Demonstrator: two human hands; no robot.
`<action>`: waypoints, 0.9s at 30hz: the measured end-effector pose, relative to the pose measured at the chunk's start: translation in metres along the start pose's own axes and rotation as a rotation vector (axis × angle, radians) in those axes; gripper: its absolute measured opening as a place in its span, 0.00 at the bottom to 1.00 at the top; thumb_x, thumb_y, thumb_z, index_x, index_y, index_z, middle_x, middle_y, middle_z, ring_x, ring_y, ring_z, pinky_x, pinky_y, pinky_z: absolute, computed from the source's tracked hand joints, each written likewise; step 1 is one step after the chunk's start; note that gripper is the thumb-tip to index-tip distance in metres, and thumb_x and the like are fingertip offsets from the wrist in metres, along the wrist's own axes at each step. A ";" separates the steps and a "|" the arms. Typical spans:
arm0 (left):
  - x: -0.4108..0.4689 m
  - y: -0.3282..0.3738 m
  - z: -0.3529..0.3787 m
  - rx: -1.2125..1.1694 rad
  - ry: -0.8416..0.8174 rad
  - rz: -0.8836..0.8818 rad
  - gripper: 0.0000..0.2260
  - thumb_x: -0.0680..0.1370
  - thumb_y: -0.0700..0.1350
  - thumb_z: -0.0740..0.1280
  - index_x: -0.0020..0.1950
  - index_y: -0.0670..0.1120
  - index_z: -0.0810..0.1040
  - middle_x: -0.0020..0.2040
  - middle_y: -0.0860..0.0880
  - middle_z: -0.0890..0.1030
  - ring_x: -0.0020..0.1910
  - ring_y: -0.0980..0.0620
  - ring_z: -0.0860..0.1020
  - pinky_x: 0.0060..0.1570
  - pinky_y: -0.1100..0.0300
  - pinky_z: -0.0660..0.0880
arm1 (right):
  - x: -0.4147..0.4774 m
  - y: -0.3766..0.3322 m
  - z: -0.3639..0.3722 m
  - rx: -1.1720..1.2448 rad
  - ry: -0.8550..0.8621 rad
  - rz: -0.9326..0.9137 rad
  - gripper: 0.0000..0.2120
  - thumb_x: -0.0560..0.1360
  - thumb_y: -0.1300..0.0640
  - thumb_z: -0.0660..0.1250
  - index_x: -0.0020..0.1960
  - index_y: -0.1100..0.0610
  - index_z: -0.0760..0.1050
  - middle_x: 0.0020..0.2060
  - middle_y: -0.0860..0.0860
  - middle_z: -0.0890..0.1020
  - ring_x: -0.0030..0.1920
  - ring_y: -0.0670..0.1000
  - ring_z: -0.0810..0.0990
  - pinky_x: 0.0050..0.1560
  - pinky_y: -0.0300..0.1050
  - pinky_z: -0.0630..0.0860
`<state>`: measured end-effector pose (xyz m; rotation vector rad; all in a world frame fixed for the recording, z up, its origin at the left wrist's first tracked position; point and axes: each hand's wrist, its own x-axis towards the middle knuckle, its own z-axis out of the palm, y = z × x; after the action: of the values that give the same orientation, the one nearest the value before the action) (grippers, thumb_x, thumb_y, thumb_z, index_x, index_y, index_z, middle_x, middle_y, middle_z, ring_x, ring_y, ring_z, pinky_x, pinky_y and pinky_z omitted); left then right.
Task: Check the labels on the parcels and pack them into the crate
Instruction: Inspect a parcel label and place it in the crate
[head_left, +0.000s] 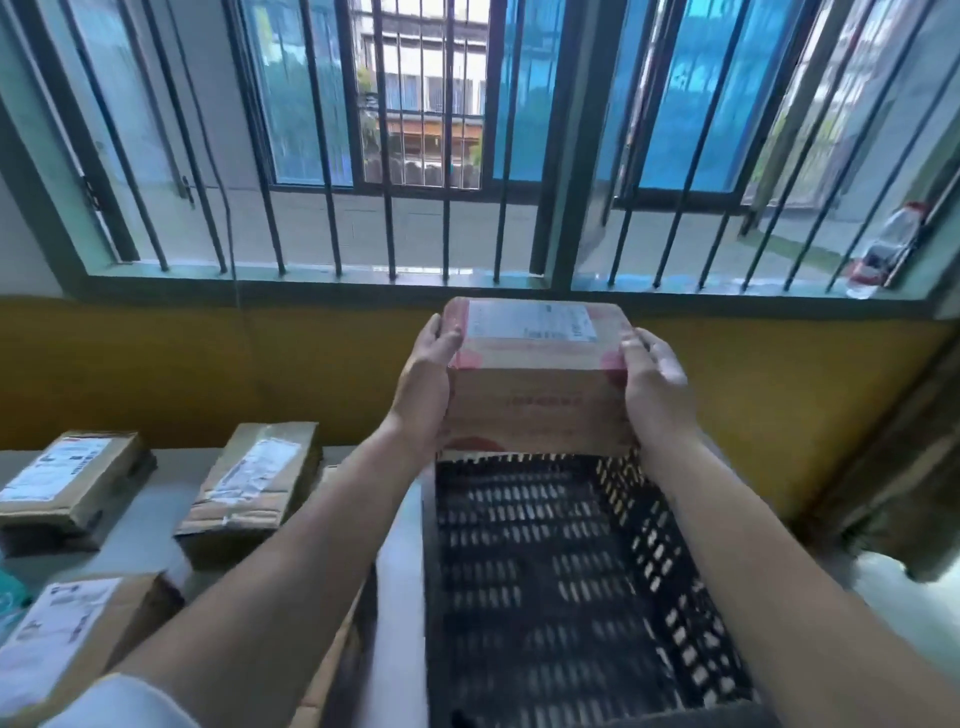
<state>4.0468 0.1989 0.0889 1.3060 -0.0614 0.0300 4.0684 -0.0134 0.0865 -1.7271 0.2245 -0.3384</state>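
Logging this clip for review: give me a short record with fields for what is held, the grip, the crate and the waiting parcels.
held: cardboard box, white label on top
grip: left hand and right hand clasp its two ends
position: above the far end of the crate
crate: black, slotted, no parcel seen inside
waiting: three labelled parcels on the table, left of the crate
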 end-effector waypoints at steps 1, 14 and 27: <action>0.007 -0.009 0.012 0.023 0.044 -0.012 0.19 0.84 0.56 0.61 0.73 0.52 0.69 0.63 0.43 0.80 0.57 0.43 0.82 0.41 0.57 0.83 | 0.011 0.007 -0.011 0.010 -0.032 0.012 0.23 0.80 0.38 0.57 0.72 0.44 0.69 0.62 0.45 0.78 0.61 0.50 0.76 0.57 0.52 0.76; 0.044 -0.098 0.045 0.080 0.405 -0.305 0.23 0.84 0.44 0.63 0.78 0.52 0.64 0.58 0.47 0.81 0.57 0.45 0.81 0.44 0.55 0.81 | 0.073 0.092 -0.018 -0.193 -0.193 0.161 0.25 0.79 0.47 0.62 0.75 0.46 0.69 0.69 0.52 0.70 0.67 0.54 0.72 0.69 0.57 0.72; 0.082 -0.178 0.040 0.050 0.532 -0.515 0.19 0.82 0.51 0.64 0.70 0.43 0.77 0.59 0.41 0.84 0.59 0.39 0.82 0.56 0.47 0.80 | 0.094 0.159 0.004 -0.313 -0.229 0.375 0.23 0.78 0.52 0.63 0.73 0.53 0.72 0.65 0.56 0.80 0.63 0.60 0.78 0.61 0.51 0.75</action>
<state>4.1380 0.1123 -0.0669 1.2940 0.7316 -0.0620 4.1640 -0.0705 -0.0605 -1.9661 0.4429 0.1789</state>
